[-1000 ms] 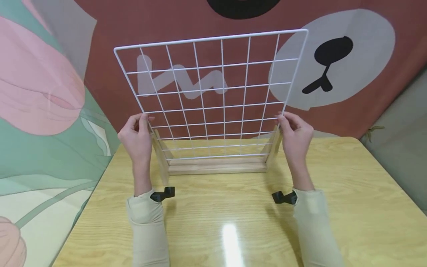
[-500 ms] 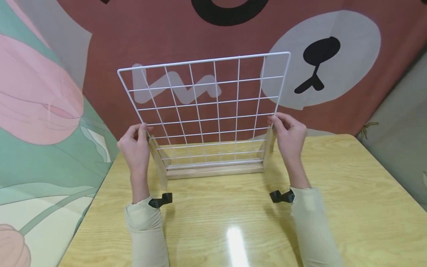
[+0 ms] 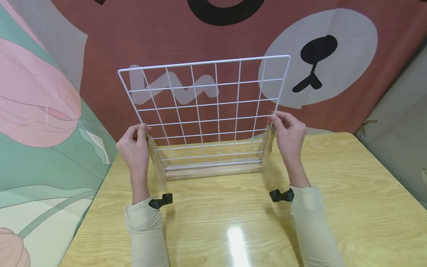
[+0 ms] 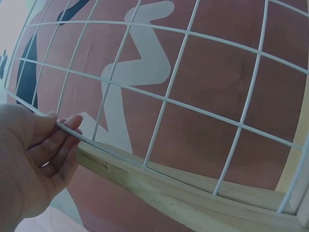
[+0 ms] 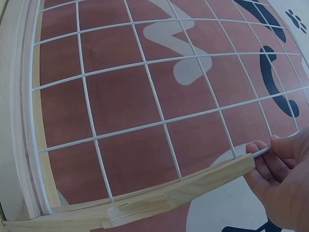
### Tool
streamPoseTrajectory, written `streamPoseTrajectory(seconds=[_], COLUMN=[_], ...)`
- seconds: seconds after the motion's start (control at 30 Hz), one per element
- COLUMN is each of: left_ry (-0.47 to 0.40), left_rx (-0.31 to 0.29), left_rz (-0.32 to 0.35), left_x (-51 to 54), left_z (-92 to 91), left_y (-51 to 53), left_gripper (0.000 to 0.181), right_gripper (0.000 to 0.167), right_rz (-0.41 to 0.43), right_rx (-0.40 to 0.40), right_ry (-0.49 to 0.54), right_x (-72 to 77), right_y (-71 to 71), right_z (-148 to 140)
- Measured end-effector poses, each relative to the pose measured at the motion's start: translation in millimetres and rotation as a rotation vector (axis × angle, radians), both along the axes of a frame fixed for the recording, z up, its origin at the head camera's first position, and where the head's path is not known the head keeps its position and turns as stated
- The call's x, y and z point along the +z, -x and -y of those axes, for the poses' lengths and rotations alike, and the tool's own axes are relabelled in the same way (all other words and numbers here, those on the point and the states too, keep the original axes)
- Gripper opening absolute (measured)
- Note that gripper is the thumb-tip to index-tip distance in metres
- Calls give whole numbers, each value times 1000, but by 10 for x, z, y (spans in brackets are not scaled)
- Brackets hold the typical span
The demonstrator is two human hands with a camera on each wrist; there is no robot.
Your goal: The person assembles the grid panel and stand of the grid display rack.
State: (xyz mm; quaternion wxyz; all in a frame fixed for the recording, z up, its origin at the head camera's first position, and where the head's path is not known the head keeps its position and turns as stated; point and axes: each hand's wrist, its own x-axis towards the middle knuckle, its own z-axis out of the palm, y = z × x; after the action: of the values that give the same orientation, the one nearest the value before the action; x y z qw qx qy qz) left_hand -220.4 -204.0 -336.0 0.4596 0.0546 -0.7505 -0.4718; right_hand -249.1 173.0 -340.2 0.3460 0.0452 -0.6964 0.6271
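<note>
A white wire grid panel (image 3: 217,89) leans back a little, its lower part between the side posts of a wooden stand (image 3: 213,172). My left hand (image 3: 135,148) pinches the grid's left edge wire between thumb and fingers, just above the left post. On the opposite edge my right hand (image 3: 290,135) pinches the wire the same way, above the right post. In the left wrist view the thumb and fingers (image 4: 53,145) close round the edge wire near the post's end. The right wrist view has the grid's bottom wire close against the stand's crossbar (image 5: 21,121).
The stand rests on a light wood-grain table (image 3: 200,222) near its back edge. Behind hangs a cloth (image 3: 166,37) printed with a bear face and flowers. A black wrist camera (image 3: 161,201) sits on each sleeve cuff.
The grid has gone down between the posts, its bottom wire now close to the crossbar. Both hands still hold its side edges. The head view has shifted slightly.
</note>
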Motion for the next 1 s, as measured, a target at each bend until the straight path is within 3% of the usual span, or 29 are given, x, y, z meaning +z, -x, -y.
streamPoseTrajectory(seconds=[0.3, 1.0], left_ry=[-4, -19], left_rx=[-23, -35], left_rz=[-6, -37], left_x=[19, 24], left_z=[-31, -84], left_y=[1, 25], left_gripper=[27, 26], right_gripper=[20, 15], right_rz=[-46, -33], right_rx=[2, -27], right_ry=[5, -45], right_x=[7, -46], right_y=[0, 32], right_z=[-37, -78])
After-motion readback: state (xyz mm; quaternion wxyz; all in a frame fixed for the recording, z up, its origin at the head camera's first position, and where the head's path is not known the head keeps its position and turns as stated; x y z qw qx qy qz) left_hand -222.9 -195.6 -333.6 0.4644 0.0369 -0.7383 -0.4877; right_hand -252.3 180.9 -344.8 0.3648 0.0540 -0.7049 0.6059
